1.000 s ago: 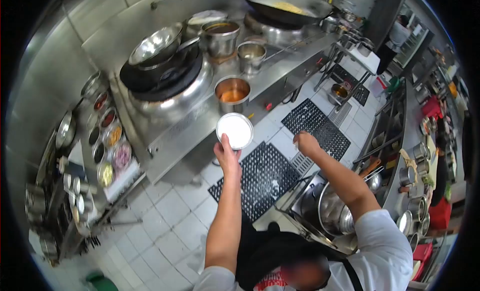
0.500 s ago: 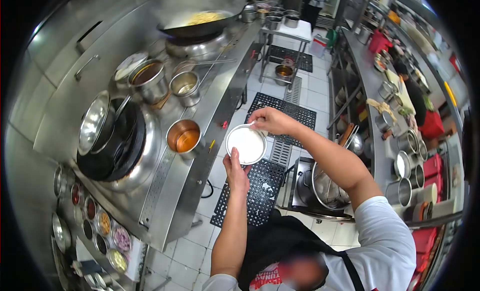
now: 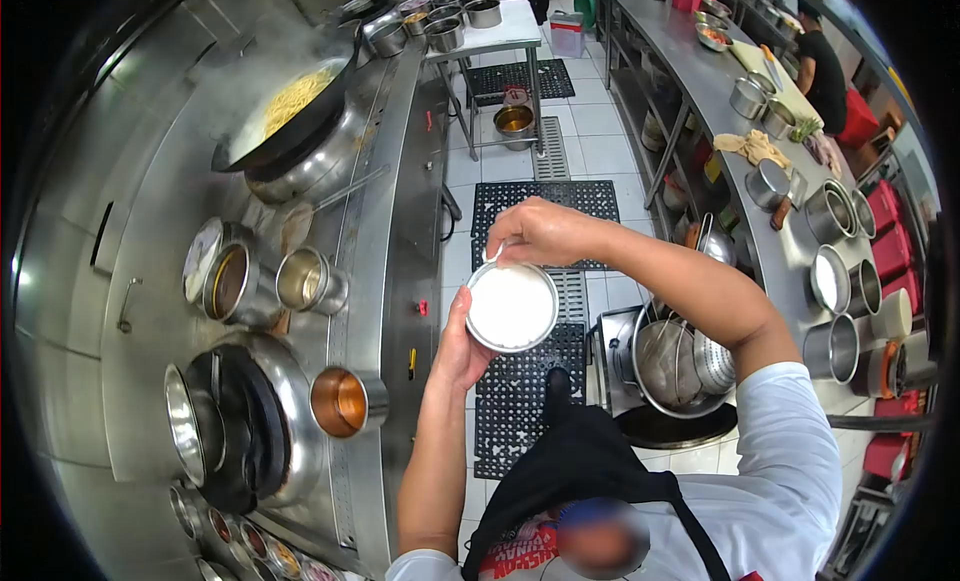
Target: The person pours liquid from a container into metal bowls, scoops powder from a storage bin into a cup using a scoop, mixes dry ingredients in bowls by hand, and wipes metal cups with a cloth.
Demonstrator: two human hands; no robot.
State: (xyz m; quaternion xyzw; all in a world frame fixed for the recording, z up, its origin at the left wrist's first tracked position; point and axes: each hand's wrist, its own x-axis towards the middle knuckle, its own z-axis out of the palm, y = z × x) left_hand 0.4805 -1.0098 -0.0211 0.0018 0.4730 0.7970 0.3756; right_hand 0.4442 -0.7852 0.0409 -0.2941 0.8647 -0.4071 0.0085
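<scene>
A round metal container (image 3: 484,338) filled with a smooth white substance, powder or liquid I cannot tell, is held over the floor in front of me. My left hand (image 3: 462,346) grips its left side, thumb up along the rim. At the far rim, my right hand (image 3: 540,231) has its fingers pinched together. A small pale bit shows under those fingertips; whether it is a spoon end, a handle or part of the rim is unclear.
Left, on the steel range, sit a steaming wok (image 3: 345,79) of noodles, a pot with orange-brown liquid (image 3: 378,401) and a black wok (image 3: 260,421). A strainer pot (image 3: 637,366) stands right. Pans line the right counter (image 3: 690,101), where a person (image 3: 822,71) stands. Rubber mats (image 3: 500,421) cover the floor.
My view has turned left-to-right, so the range has shifted left and the aisle is more central. Both hands still hold at the container, now slightly lower and further right in view.
</scene>
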